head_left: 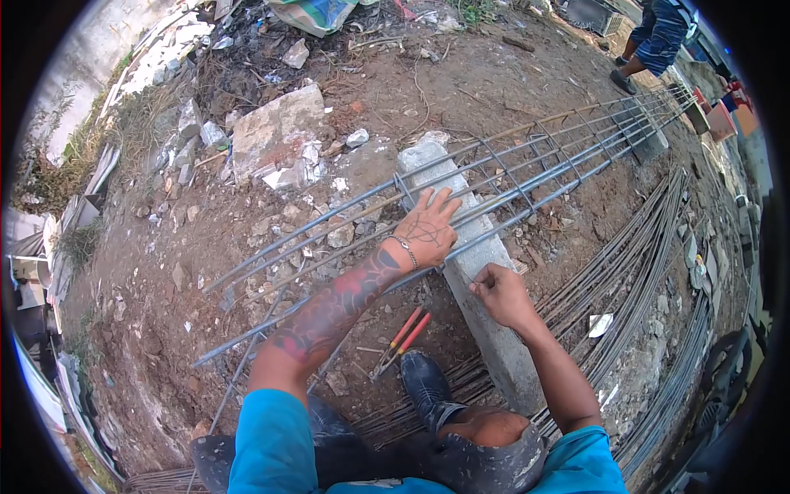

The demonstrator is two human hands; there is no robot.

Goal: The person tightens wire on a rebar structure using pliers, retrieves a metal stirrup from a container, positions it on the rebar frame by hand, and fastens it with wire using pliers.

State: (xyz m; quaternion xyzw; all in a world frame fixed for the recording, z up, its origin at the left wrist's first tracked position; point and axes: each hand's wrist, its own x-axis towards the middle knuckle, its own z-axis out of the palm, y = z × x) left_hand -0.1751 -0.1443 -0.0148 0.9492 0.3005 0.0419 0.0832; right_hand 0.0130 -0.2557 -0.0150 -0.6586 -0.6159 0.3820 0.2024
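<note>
Rebar cage (pixel 520 194), long and narrow, lies across a concrete beam (pixel 506 354) just ahead of the person, far end on a second block (pixel 650 138) toward upper right. Left hand (pixel 424 235), palm down, fingers spread over the bars where they cross the beam; thumb hidden, so can't tell if it grips or only rests. Right hand (pixel 502 296) is over the beam, apart from the bars, fingers curled in with thumb against index; no object shows in it, though something as thin as wire could be hidden. Progress, my read: partly done. Hoops already stand at intervals between beam and far block, one more near the left hand; the near ends run past the beam with no hoops that I can make out, so that stretch looks unworked, if it's meant to have any. Whether each crossing is fastened: too small to tell. Pliers (pixel 415 333) with red handles lie on the dirt by the person's boot (pixel 424 387), not in use. Loose rods (pixel 638 239) are heaped right of the beam, more under the legs. Farther out: broken slab (pixel 280 123) and rubble upper left, another person's legs (pixel 658 41) near the cage's far end.
</note>
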